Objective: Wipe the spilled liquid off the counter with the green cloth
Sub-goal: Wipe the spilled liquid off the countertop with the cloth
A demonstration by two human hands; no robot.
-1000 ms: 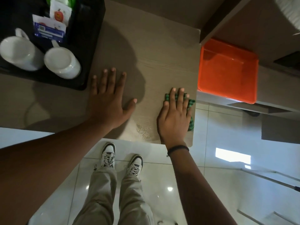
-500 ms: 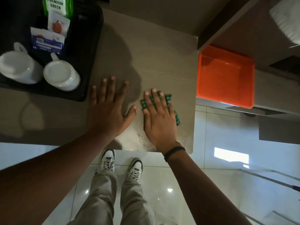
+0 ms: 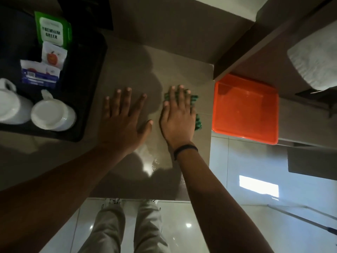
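From the head camera, the counter [image 3: 182,73] fills the middle of the view, and everything else is placed against it. The right hand [image 3: 177,121] lies flat on the counter near its right edge, palm down, fingers stretched forward and only slightly apart, pressing the green cloth [image 3: 197,121] against the surface. The cloth is mostly hidden under the palm; its edges show past the fingertips and along the hand's right side. A dark band [image 3: 185,149] circles that wrist.

The left hand [image 3: 124,121] rests flat on the counter just left of the right hand, fingers spread wide and thumb angled out toward the other hand, holding nothing.

A wet, shiny patch of spilled liquid [image 3: 151,161] sits on the counter toward its near edge, between the two forearms, apart from the cloth.

On the counter's left part stands a black tray [image 3: 91,88] carrying two white cups [image 3: 52,115] and several sachets [image 3: 52,30]. Beyond the counter's right edge, lower down, lies an orange tray [image 3: 246,108].
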